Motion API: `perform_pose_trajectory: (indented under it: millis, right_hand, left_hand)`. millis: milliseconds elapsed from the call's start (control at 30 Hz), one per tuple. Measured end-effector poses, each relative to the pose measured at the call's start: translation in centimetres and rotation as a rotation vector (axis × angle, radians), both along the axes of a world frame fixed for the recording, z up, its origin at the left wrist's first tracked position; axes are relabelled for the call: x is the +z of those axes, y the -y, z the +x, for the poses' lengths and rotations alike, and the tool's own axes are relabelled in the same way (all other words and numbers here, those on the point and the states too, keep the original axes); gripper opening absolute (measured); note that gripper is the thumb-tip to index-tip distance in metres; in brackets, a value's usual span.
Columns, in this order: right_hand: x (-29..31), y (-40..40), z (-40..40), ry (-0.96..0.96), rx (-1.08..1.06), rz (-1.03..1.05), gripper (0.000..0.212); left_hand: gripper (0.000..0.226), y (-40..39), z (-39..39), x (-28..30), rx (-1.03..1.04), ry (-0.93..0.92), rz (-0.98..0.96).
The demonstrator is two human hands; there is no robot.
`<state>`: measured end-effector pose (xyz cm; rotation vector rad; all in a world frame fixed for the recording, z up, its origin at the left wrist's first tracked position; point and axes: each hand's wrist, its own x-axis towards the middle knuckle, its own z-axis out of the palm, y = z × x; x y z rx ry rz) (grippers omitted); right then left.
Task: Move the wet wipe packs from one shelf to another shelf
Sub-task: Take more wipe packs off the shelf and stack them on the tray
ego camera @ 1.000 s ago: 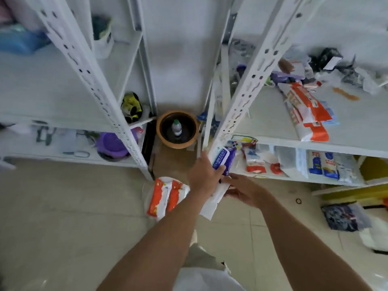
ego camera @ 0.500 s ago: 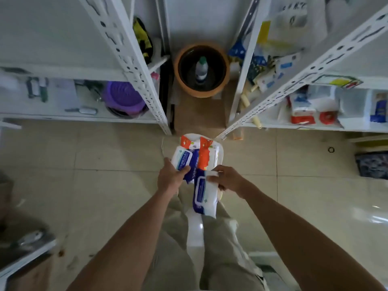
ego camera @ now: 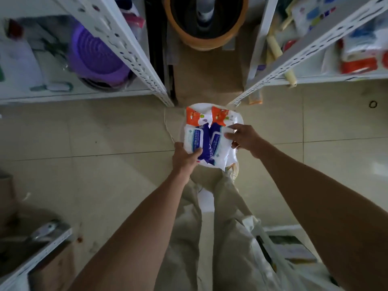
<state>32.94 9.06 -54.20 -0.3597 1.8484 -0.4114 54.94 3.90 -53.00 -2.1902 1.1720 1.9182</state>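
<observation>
A: Where are the packs found?

B: At frame centre, stacked on a white tray or bag; which it is cannot be told. Two blue packs lie side by side below two orange packs. Long axes of the blue pair run up-down in the frame, tilted slightly.

A: Hands?

B: The left hand is closed on the lower left edge of the left blue pack, thumb on top. The right hand is half open, fingertips pressed on the right blue pack's upper right edge; a full grasp cannot be confirmed.

A: Which hand is nearer?

B: Both are touching; the stack is held between them, just above the knees.

A: Shelves?

B: The left shelf is seen upper left, the right shelf upper right, both well apart from the stack. Either is judged reachable only by lifting the stack upward in the frame.
</observation>
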Motion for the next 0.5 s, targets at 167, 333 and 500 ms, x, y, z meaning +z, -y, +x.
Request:
perform_pose_trajectory:
  millis: [167, 333, 500]
  right_hand:
    - [-0.4, -0.6, 0.0, -0.073, -0.155, 0.042, 0.046]
    - [1.0, -2.1, 0.3, -0.125, -0.187, 0.093, 0.059]
    - [5.2, -2.3, -0.6, -0.059, 0.031, 0.122, 0.053]
  left_hand:
    - [0.054, 1.2, -1.4, 0.2, -0.063, -0.005, 0.075]
    - [0.059, 0.8, -2.6, 2.6, -0.462, 0.302, -0.013]
    - [0.037, 0.9, -6.1, 8.8, -0.669, 0.205, -0.107]
